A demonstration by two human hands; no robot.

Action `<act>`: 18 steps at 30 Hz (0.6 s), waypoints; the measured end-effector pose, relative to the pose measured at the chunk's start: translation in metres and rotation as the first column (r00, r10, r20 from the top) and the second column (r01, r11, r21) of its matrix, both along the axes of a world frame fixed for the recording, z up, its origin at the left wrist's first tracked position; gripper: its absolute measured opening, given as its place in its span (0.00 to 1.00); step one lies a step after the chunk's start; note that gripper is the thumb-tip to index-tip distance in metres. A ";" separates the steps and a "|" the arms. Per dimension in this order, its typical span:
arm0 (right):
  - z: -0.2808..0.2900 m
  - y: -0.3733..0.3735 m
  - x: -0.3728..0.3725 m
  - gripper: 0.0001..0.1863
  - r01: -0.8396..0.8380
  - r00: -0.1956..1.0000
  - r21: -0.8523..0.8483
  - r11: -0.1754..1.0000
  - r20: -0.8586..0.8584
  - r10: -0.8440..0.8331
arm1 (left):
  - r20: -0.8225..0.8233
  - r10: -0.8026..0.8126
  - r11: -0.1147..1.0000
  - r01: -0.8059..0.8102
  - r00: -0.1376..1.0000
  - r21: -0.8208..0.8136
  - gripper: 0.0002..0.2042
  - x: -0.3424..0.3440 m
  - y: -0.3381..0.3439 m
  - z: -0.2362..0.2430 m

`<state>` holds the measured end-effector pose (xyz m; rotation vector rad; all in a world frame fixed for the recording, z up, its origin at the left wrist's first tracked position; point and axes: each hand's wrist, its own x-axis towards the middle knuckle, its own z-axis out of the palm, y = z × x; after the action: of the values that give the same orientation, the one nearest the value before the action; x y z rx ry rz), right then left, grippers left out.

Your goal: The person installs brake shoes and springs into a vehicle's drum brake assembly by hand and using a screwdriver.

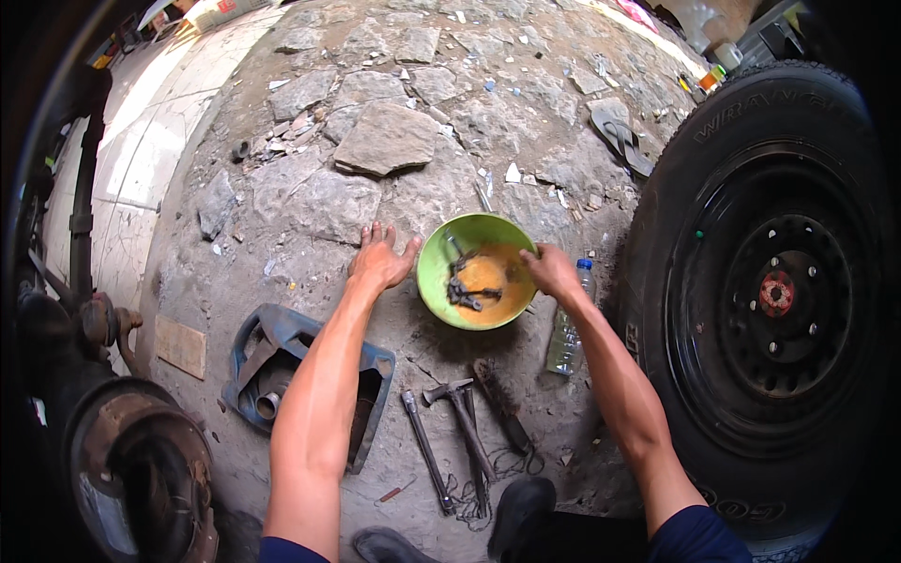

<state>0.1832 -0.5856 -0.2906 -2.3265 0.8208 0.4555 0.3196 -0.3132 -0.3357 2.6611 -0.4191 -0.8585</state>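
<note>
My right hand [554, 270] grips the right rim of a round green bowl [434, 274]. The bowl is tilted toward me. Inside it lie several dark bolts or similar metal pieces [462, 293], on an orange, rust-coloured residue. My left hand [380, 260] is just left of the bowl, fingers spread and holding nothing, low over the rough ground. A clear plastic bottle [564, 342] with a blue cap is beside my right forearm. Below the bowl lie a hammer [456, 399], a long metal bar [427, 452] and a dark-bristled brush [496, 399]. Part of a blue-grey metal housing [284, 327] is hidden behind my left forearm.
A large tyre on a black wheel [657, 281] stands at the right. Rusty vehicle parts [141, 450] fill the lower left, near a small flat board [180, 346]. Farther off are a flat stone [387, 139], a flip-flop [619, 141] and scattered rubble. My shoes [522, 507] show below.
</note>
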 end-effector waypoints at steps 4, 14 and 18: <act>-0.016 -0.036 0.000 0.26 0.199 0.962 0.143 0.970 0.161 -0.221 | 0.033 -0.184 0.982 0.182 0.982 0.057 0.43 0.015 0.019 -0.014; 0.016 -0.065 0.001 0.16 0.548 0.528 0.708 0.446 0.121 -0.841 | 0.038 -0.193 0.980 0.191 0.981 0.048 0.41 0.012 0.025 -0.017; 0.024 -0.059 -0.012 0.14 0.534 0.416 0.784 0.316 0.082 -0.906 | -0.002 0.009 0.989 -0.009 1.000 -0.150 0.36 -0.012 0.034 0.003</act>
<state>0.1712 -0.6449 -0.2667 -1.0364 1.1305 -0.3130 0.3072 -0.2795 -0.3330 2.5221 -0.4529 -0.7935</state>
